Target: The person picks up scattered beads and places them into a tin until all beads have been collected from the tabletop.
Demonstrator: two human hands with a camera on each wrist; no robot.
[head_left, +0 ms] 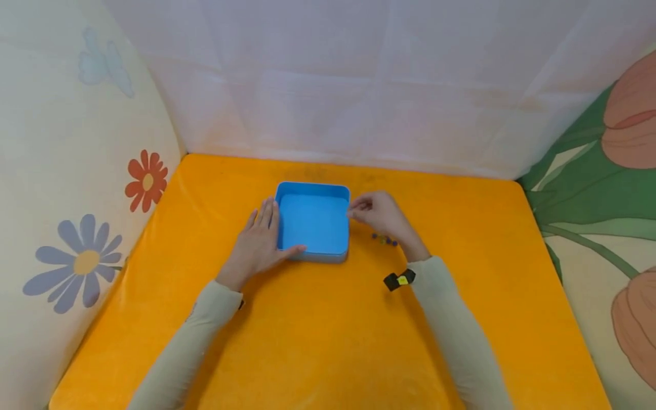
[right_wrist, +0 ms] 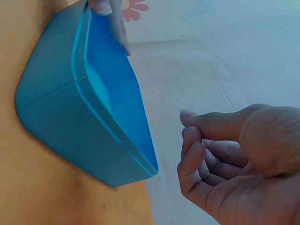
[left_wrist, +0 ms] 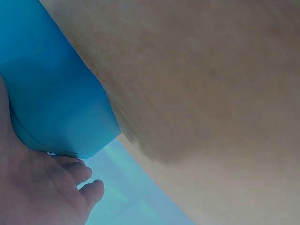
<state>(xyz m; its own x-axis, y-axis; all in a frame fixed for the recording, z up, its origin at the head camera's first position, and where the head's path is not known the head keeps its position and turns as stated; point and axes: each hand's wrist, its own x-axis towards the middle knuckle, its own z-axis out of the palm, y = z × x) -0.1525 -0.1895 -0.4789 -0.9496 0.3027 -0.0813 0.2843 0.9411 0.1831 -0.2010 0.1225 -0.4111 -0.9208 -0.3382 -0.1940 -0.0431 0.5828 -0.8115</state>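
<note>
A square, open-topped blue box (head_left: 314, 223) stands on the orange table, its floor bare. My left hand (head_left: 256, 242) rests against its left wall with fingers extended, the thumb lying over the near rim. The left wrist view shows those fingers (left_wrist: 70, 173) along the box's outer wall. At the right rim, my right hand (head_left: 378, 213) pinches thumb and index finger together. A tiny dark piece (right_wrist: 183, 132) peeks out between those fingertips; cannot tell what it is. Several small blue and yellow beads (head_left: 384, 240) lie on the table below the right hand.
The orange table (head_left: 318, 341) runs back to a white cloth wall (head_left: 328, 102). Flower-patterned cloth (head_left: 84, 262) closes in the left side, and more stands on the right. A black strap with a yellow-green piece (head_left: 402, 279) hangs at the right wrist.
</note>
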